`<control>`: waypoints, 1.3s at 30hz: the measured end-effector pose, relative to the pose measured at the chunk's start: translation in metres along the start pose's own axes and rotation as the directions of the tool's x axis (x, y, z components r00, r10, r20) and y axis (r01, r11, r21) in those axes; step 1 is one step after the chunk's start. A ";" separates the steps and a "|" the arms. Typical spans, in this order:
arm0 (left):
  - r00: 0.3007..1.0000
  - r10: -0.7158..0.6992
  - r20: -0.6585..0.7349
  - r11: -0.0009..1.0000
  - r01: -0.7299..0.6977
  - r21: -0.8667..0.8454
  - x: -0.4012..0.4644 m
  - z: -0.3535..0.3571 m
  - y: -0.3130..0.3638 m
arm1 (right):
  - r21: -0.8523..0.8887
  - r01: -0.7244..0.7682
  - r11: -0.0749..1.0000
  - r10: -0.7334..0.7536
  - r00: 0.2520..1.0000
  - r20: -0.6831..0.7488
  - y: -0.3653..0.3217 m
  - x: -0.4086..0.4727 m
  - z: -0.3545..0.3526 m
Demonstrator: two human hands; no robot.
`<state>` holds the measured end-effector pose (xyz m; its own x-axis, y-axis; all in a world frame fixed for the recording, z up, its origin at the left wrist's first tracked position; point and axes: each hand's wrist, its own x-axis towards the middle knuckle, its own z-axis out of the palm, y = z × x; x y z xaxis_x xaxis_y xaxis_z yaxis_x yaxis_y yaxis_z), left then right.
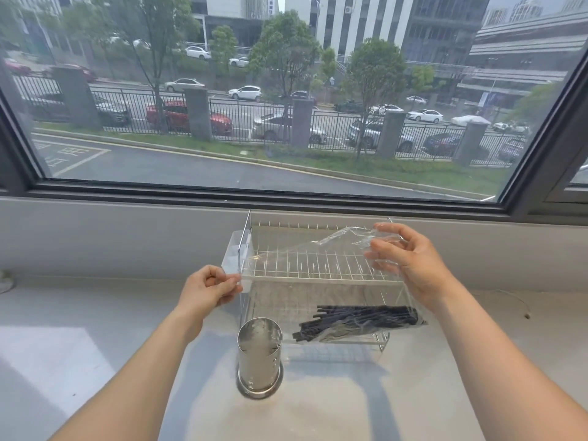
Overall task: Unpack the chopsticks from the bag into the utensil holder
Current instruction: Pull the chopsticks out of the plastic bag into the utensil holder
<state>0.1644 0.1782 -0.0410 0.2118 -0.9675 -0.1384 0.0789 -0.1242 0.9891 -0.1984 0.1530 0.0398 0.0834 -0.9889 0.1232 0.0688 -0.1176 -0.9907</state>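
Both hands hold up a clear plastic bag (pixel 318 275) at mid-frame: the left hand (pixel 208 289) pinches its left edge, the right hand (pixel 410 259) has fingers curled on the crinkled top corner. The black chopsticks (pixel 356 321) lie bunched in the sagging bottom, right of centre, above the steel holder (pixel 259 358). The film looks thin and slippery; the sticks look stiff and light, best gripped as a bundle by their exposed left ends.

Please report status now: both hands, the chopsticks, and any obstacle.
Left hand and right hand each pinch the clear bag, held up. Black chopsticks bunched low inside it. Utensil holder upright, mouth unobstructed. Dish rack close behind.
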 end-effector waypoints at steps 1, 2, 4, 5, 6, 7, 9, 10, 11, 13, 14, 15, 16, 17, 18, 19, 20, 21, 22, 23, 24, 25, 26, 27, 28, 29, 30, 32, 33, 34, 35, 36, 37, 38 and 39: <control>1.000 -0.004 0.001 1.000 0.004 -0.001 0.001 -0.002 -0.003 | -0.006 0.001 1.000 -0.001 1.000 -0.001 0.000 0.001 0.001; 1.000 -0.008 0.000 1.000 0.008 -0.001 0.001 -0.003 -0.005 | -0.015 0.003 1.000 -0.003 1.000 0.001 0.000 0.002 0.003; 1.000 -0.014 -0.006 1.000 0.014 -0.003 0.001 -0.005 -0.008 | -0.031 0.007 0.999 -0.007 1.000 0.009 -0.001 0.003 0.006; 1.000 -0.015 -0.009 1.000 0.015 -0.004 0.001 -0.006 -0.009 | -0.036 0.009 0.999 -0.008 1.000 0.011 -0.001 0.004 0.008; 1.000 -0.015 -0.012 1.000 0.015 -0.004 0.001 -0.007 -0.010 | -0.039 0.009 0.999 -0.009 1.000 0.011 -0.002 0.005 0.010; 1.000 -0.017 -0.014 1.000 0.017 -0.004 0.001 -0.008 -0.010 | -0.043 0.010 0.999 -0.010 1.000 0.012 -0.002 0.005 0.012; 1.000 -0.025 -0.017 1.000 0.025 -0.005 0.001 -0.009 -0.010 | -0.051 0.016 0.999 -0.015 1.000 0.020 -0.003 0.007 0.014; 0.999 -0.029 -0.017 1.000 0.028 -0.006 0.002 -0.009 -0.010 | -0.054 0.018 0.998 -0.017 1.000 0.024 -0.004 0.008 0.015; 0.999 -0.032 -0.018 0.999 0.031 -0.006 0.002 -0.010 -0.010 | -0.057 0.021 0.998 -0.019 0.999 0.029 -0.005 0.009 0.016; 0.999 -0.040 -0.023 0.999 0.040 -0.004 0.002 -0.011 -0.010 | -0.066 0.030 0.997 -0.027 0.999 0.043 -0.008 0.010 0.018; 0.999 -0.043 -0.027 0.999 0.043 0.001 0.002 -0.012 -0.011 | -0.074 0.035 0.997 -0.031 0.998 0.051 -0.010 0.011 0.020; 0.999 -0.045 -0.028 0.999 0.045 0.011 0.002 -0.013 -0.011 | -0.082 0.040 0.996 -0.035 0.998 0.057 -0.011 0.013 0.021; 0.999 -0.044 -0.027 0.999 0.045 0.027 0.002 -0.014 -0.012 | -0.091 0.043 0.995 -0.038 0.997 0.060 -0.012 0.014 0.023; 0.999 -0.042 -0.026 0.998 0.043 0.047 0.002 -0.016 -0.014 | -0.099 0.045 0.994 -0.039 0.997 0.063 -0.013 0.015 0.024; 0.999 -0.040 -0.026 0.997 0.042 0.066 0.002 -0.016 -0.015 | -0.104 0.045 0.994 -0.039 0.997 0.065 -0.014 0.016 0.025; 0.999 -0.039 -0.025 0.996 0.041 0.083 0.002 -0.017 -0.016 | -0.109 0.046 0.993 -0.039 0.997 0.067 -0.015 0.017 0.026; 0.999 -0.039 -0.022 0.994 0.041 0.101 0.002 -0.018 -0.017 | -0.115 0.047 0.992 -0.039 0.997 0.069 -0.016 0.017 0.028; 0.999 -0.042 -0.020 0.992 0.044 0.122 0.003 -0.019 -0.018 | -0.123 0.049 0.991 -0.040 0.997 0.071 -0.017 0.018 0.030; 0.999 -0.046 -0.020 0.988 0.049 0.146 0.003 -0.021 -0.019 | -0.131 0.051 0.990 -0.042 0.996 0.075 -0.018 0.019 0.033; 0.998 -0.055 -0.021 0.984 0.057 0.169 0.003 -0.022 -0.020 | -0.141 0.054 0.989 -0.043 0.996 0.081 -0.020 0.020 0.035; 0.998 -0.064 -0.023 0.980 0.067 0.187 0.003 -0.024 -0.021 | -0.153 0.056 0.987 -0.043 0.995 0.086 -0.020 0.021 0.039; 0.997 -0.073 -0.025 0.977 0.077 0.199 0.003 -0.025 -0.023 | -0.165 0.058 0.985 -0.043 0.995 0.091 -0.021 0.022 0.042; 0.996 -0.079 -0.028 0.974 0.083 0.211 0.004 -0.027 -0.024 | -0.178 0.059 0.982 -0.042 0.995 0.095 -0.022 0.023 0.046; 0.996 -0.083 -0.032 0.971 0.088 0.220 0.004 -0.029 -0.026 | -0.190 0.059 0.980 -0.041 0.994 0.098 -0.022 0.024 0.049; 0.996 -0.084 -0.039 0.969 0.091 0.228 0.005 -0.032 -0.027 | -0.203 0.060 0.977 -0.040 0.994 0.101 -0.022 0.025 0.051; 0.996 -0.082 -0.046 0.968 0.091 0.236 0.006 -0.034 -0.027 | -0.217 0.062 0.974 -0.039 0.994 0.106 -0.024 0.026 0.054; 0.996 -0.079 -0.052 0.965 0.090 0.245 0.008 -0.036 -0.028 | -0.233 0.065 0.970 -0.039 0.993 0.114 -0.025 0.028 0.058; 0.997 -0.050 -0.066 0.949 0.068 0.308 0.010 -0.041 -0.028 | -0.255 0.073 0.964 -0.042 0.991 0.128 -0.028 0.031 0.065; 0.997 -0.022 -0.076 0.931 0.048 0.361 0.011 -0.043 -0.026 | -0.262 0.079 0.962 -0.044 0.990 0.138 -0.030 0.032 0.068; 0.997 0.010 -0.077 0.906 0.024 0.422 0.011 -0.044 -0.025 | -0.265 0.082 0.961 -0.044 0.988 0.145 -0.031 0.032 0.071; 0.997 0.044 -0.066 0.877 -0.007 0.480 0.011 -0.044 -0.022 | -0.268 0.085 0.960 -0.045 0.988 0.151 -0.032 0.032 0.073; 0.996 0.081 -0.038 0.845 -0.048 0.533 0.011 -0.044 -0.020 | -0.273 0.089 0.958 -0.047 0.987 0.156 -0.032 0.033 0.075; 0.993 0.117 0.008 0.810 -0.100 0.578 0.012 -0.043 -0.017 | -0.279 0.093 0.956 -0.049 0.986 0.161 -0.033 0.033 0.078; 0.987 0.146 0.063 0.775 -0.154 0.613 0.012 -0.042 -0.014 | -0.289 0.096 0.952 -0.049 0.985 0.167 -0.033 0.033 0.081; 0.980 0.166 0.114 0.744 -0.200 0.638 0.013 -0.040 -0.012 | -0.301 0.099 0.948 -0.047 0.984 0.174 -0.034 0.033 0.085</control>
<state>0.2051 0.1760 -0.0561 0.1096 -0.9934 0.0341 -0.6051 -0.0394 0.7952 -0.1134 0.1318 0.0827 0.2522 -0.9511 0.1781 -0.2259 -0.2368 -0.9449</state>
